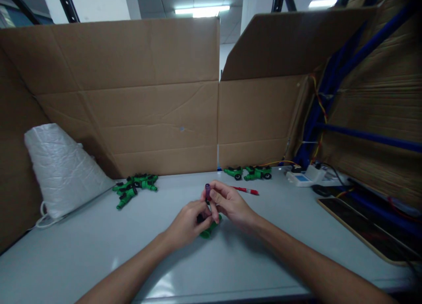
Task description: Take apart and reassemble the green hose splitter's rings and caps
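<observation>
My left hand (190, 222) is closed around a green toy part (208, 232), whose ends show below my fingers. Pinched in the fingers of my right hand (232, 205) is a short dark purple cylinder (207, 191), held upright just above the toy part. My fingers hide its lower end, so I cannot tell whether it touches the part. The two hands meet over the middle of the white table (138, 260). A red pen (247, 190) lies just beyond my right hand.
Several green and black toy pieces (140, 182) lie at the back left, beside a white wrapped bundle (62, 172). More green toy vehicles (257, 173) with black wheels stand at the back right. A power strip (305, 177) and a dark board (365, 229) lie right. Cardboard (158, 106) walls the back.
</observation>
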Action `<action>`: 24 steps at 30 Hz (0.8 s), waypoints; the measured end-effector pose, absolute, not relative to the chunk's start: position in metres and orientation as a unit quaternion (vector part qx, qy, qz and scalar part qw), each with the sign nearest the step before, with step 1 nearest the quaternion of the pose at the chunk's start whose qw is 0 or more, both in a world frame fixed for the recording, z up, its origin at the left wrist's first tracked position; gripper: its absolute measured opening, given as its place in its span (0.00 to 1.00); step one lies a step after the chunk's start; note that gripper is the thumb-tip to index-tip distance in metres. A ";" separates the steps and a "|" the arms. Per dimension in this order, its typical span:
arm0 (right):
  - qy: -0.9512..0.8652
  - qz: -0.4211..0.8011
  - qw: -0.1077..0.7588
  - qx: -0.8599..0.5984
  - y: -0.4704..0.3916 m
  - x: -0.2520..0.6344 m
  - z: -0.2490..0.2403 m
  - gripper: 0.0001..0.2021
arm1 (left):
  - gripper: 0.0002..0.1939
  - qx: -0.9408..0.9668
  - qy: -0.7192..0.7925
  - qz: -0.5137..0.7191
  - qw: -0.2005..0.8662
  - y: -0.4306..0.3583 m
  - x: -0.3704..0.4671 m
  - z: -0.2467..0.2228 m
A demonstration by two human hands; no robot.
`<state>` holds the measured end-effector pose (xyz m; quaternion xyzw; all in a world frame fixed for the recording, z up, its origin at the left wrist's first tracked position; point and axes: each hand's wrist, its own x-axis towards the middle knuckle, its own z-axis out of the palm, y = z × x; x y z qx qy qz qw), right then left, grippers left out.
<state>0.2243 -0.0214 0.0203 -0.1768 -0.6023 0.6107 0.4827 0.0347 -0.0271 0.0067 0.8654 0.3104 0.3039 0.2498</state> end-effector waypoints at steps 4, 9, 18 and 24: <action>-0.566 0.624 0.506 -0.187 -0.022 0.223 0.020 0.22 | 0.06 0.865 0.309 0.307 0.250 -0.028 0.035 0.005; -0.555 0.630 0.511 -0.184 -0.023 0.222 0.018 0.20 | 0.07 0.866 0.308 0.307 0.248 -0.029 0.036 0.007; -0.577 0.610 0.506 -0.198 -0.022 0.222 0.019 0.21 | 0.07 0.870 0.305 0.311 0.231 -0.029 0.034 0.005; -0.561 0.618 0.519 -0.182 -0.024 0.221 0.019 0.17 | 0.04 0.875 0.305 0.301 0.225 -0.030 0.034 0.004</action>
